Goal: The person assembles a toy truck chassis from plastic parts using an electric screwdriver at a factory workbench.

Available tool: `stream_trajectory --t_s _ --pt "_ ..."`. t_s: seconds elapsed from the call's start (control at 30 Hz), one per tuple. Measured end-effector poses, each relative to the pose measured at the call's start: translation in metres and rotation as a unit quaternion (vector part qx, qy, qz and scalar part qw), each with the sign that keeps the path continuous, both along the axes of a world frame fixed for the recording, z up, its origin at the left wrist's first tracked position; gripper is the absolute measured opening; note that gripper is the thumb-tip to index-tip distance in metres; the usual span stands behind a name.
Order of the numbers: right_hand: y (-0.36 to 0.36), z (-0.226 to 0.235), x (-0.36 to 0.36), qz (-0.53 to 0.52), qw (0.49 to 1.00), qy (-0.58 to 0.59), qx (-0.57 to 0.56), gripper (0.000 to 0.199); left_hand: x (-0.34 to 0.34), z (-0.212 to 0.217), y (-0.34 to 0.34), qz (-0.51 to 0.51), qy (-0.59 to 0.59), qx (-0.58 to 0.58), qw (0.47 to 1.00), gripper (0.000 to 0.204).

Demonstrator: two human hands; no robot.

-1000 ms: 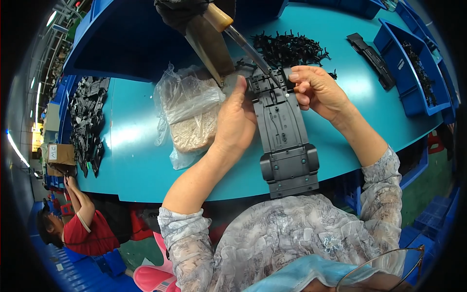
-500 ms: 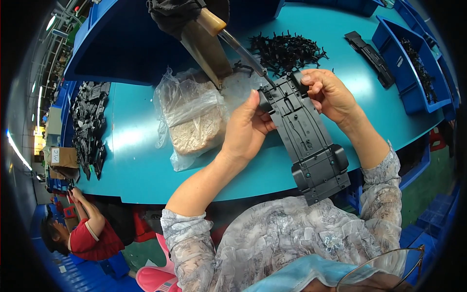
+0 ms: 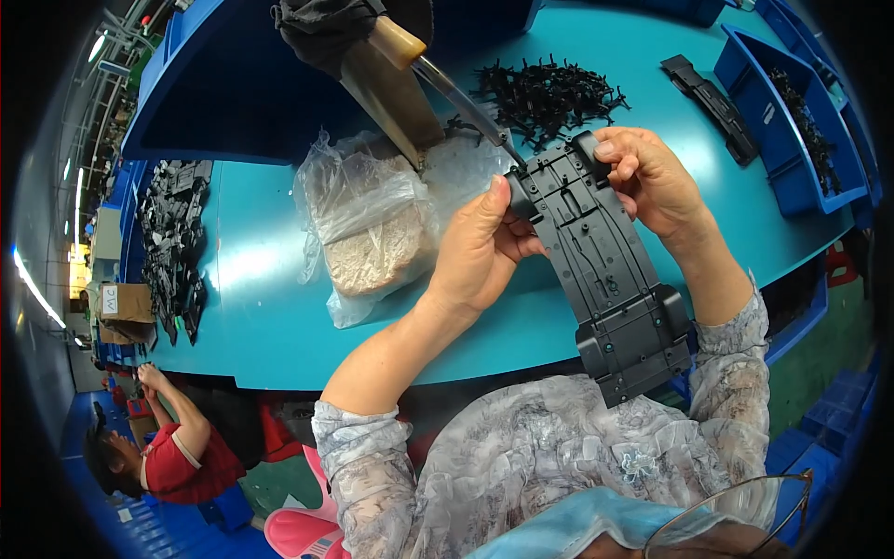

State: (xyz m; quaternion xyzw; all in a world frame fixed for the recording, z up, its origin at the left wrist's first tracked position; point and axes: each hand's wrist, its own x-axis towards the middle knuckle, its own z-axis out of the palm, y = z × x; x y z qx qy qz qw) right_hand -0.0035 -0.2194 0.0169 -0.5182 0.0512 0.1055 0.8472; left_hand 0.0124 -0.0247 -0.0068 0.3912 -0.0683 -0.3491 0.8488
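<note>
So the long black plastic chassis panel (image 3: 610, 270) was up in the air over the near edge of the teal counter (image 3: 261, 307), tilted, with its far end pinched from both sides. The left hand (image 3: 480, 247) was clamped on the panel's far-left corner, thumb pressed along the edge, and the right hand (image 3: 643, 177) was wrapped over the far-right corner with its fingers curled on top. Both grips sat at that one end, so the wide near end just hung out over the lap with nothing under it.

My guess at what could've gone wrong: that free end had a lot of leverage, so a loose pinch could've let the panel twist or drop off the counter edge. Also, right past the panel's far end there was a screwdriver (image 3: 447, 79) on a hanging tool, its tip very close to the left thumb, so a careless nudge upward could've jabbed a finger or scratched the plastic.

Left of the panel sat a crinkly clear plastic bag (image 3: 368, 224) of pale stuff, and beyond the panel a pile of small black parts (image 3: 549, 93). A swing of the panel could easily have swept either around.
</note>
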Motion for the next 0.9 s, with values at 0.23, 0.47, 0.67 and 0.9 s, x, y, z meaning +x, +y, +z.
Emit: stream_trajectory --t_s 0.23,0.47,0.67,0.9 --pt "-0.0007 0.0023 -0.0011 -0.002 1.000 0.001 -0.010 0.017 0.0006 0.0000 -0.0006 -0.006 0.000 -0.008 1.000 0.044" --pt "-0.0014 0.0036 -0.0024 -0.005 1.000 0.001 -0.006 0.019 -0.0009 0.0034 -0.0023 0.001 -0.003 0.001 1.000 0.044" --pt "-0.0016 0.0042 -0.0026 0.002 1.000 0.000 0.012 0.021 0.0007 0.0018 -0.0017 -0.009 0.000 -0.007 1.000 0.044" --pt "0.0004 0.0046 -0.0032 -0.015 1.000 0.009 -0.013 0.021 0.0012 -0.0005 -0.0004 -0.004 -0.007 -0.003 1.000 0.045"
